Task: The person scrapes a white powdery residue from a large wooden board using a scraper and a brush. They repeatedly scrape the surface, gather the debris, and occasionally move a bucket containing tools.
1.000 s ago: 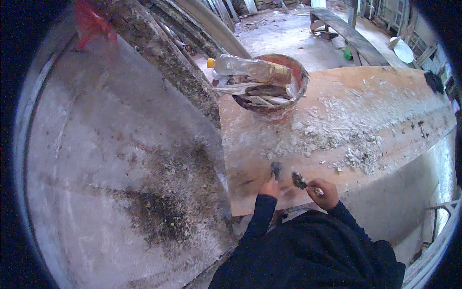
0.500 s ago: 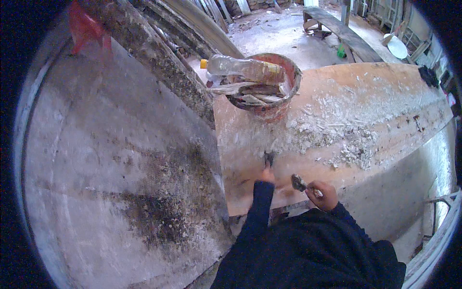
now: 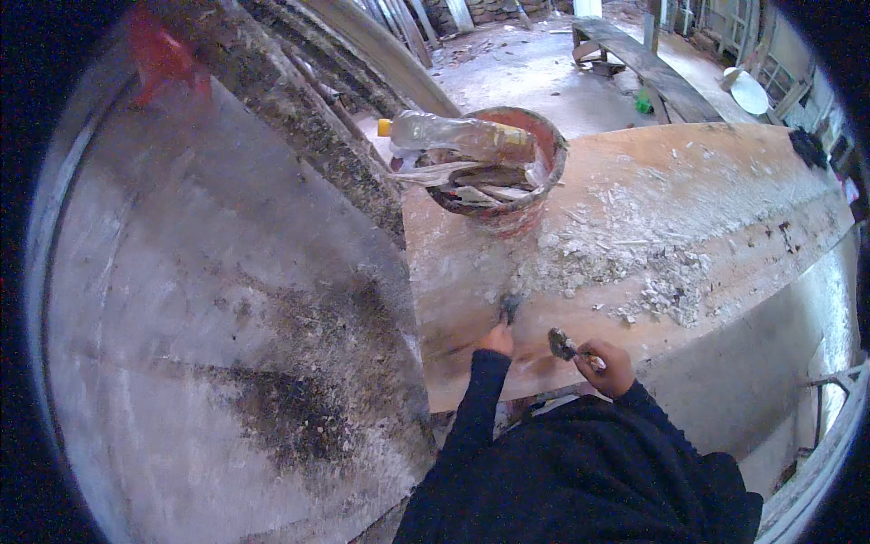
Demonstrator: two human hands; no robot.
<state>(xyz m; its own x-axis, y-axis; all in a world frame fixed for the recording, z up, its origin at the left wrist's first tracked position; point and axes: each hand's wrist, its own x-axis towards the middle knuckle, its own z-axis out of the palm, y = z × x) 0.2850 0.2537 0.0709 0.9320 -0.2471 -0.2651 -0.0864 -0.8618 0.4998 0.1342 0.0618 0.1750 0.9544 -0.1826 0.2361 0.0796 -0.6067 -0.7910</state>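
My left hand (image 3: 497, 341) is closed around a small dark scraper (image 3: 509, 310). Its blade meets the orange-brown board (image 3: 453, 363), just short of the heap of pale crumbly material (image 3: 589, 258). To the right, my right hand (image 3: 611, 368) grips the light handle of a small trowel-like tool (image 3: 561, 344). Its dark head points to the left and carries clumps of pale stuff; the exact kind of tool is hard to make out. This second tool appears to be above the board's near part.
A reddish bucket (image 3: 555, 150) with scraps and a yellow-capped plastic bottle (image 3: 462, 136) stands beyond my hands. At left leans a large grey stained panel (image 3: 181, 272), beside a crusted beam (image 3: 299, 109). A wooden bench (image 3: 648, 68) stands farther back.
My left hand and its scraper have drawn slightly closer to me along the board. My right hand and its tool stay almost in place.
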